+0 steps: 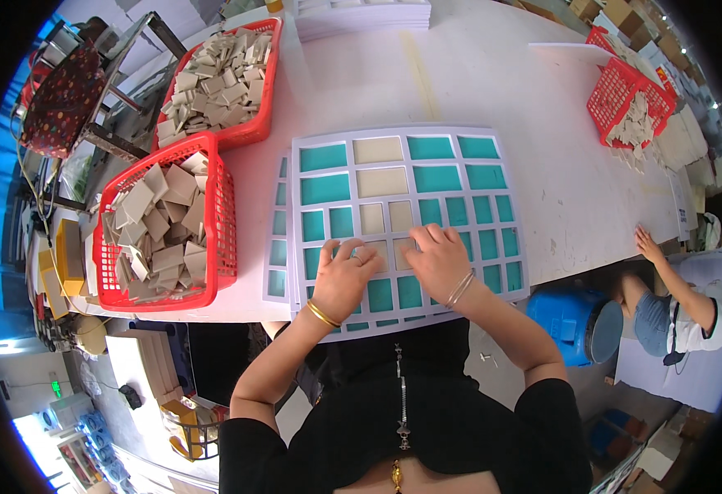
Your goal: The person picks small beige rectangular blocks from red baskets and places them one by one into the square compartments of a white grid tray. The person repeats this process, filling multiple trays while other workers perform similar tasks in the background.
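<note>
A white grid panel with teal-backed openings lies on a stack of similar panels at the table's near edge. Flat beige pieces fill several openings in its second and third columns. My left hand rests on the panel with bent, parted fingers, its tips at a small beige piece in the fourth row. Beside it, my right hand touches the neighbouring beige piece, fingers bent and apart. Both hands partly cover these pieces and the openings around them.
Left of the panel stand a red basket of larger beige pieces and, behind it, another red basket of smaller ones. More white panels are stacked at the far edge. At right are a red basket, a blue barrel and another person.
</note>
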### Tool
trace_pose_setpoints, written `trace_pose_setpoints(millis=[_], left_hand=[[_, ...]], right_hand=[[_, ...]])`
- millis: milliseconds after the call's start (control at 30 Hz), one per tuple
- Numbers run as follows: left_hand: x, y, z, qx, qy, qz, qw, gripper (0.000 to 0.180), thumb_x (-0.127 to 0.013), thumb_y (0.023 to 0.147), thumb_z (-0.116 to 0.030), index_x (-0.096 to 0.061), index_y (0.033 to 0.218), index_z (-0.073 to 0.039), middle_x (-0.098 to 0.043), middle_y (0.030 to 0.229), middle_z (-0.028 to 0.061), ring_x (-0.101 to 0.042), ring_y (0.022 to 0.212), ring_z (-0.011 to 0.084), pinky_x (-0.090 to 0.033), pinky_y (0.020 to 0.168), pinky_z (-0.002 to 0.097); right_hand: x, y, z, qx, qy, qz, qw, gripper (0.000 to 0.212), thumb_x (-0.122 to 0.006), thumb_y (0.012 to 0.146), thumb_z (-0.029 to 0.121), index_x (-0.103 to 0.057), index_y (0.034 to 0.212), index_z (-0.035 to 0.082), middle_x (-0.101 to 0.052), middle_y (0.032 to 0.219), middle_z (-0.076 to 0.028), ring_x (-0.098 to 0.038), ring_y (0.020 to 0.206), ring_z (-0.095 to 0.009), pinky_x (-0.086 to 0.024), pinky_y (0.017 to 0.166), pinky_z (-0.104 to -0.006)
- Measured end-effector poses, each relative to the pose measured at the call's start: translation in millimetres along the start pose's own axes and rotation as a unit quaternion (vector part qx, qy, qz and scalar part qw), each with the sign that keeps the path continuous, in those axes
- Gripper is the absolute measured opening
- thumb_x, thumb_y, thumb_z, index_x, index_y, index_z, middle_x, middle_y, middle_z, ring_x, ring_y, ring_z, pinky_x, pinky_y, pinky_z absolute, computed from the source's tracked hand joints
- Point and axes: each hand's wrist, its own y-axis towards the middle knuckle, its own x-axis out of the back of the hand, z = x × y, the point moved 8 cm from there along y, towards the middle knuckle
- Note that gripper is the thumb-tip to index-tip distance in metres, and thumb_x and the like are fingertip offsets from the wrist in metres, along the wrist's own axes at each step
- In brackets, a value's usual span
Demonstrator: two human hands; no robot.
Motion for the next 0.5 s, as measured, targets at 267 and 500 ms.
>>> trace_pose_setpoints(millis=[267, 500], left_hand=[[14.6, -1.8, 8.3, 0.023, -0.053, 0.0, 0.998, 0.035, -0.058, 0.074, 0.003, -0.065, 0.103, -0.015, -0.063, 0.113, 0.0001, -0.054, 0.114, 0.0231, -0.028, 0.103, 0.0505], [42.0, -40.1, 80.2, 0.204, -0.099, -0.173, 0.958, 0.036, -0.058, 0.079, -0.003, -0.059, 0.114, -0.006, -0.06, 0.112, 0.0136, -0.054, 0.108, 0.0329, -0.037, 0.094, 0.0435]], right_hand=[[8.0, 0.1, -0.3, -0.026, 0.071, 0.019, 0.997, 0.021, -0.066, 0.066, 0.008, -0.07, 0.086, 0.014, -0.055, 0.103, -0.003, -0.049, 0.1, -0.022, -0.034, 0.082, -0.037], [6.6, -17.4, -14.0, -0.075, 0.113, 0.0, 0.991, 0.019, -0.062, 0.071, 0.01, -0.069, 0.089, 0.013, -0.056, 0.107, -0.006, -0.05, 0.103, -0.024, -0.036, 0.083, -0.0393]])
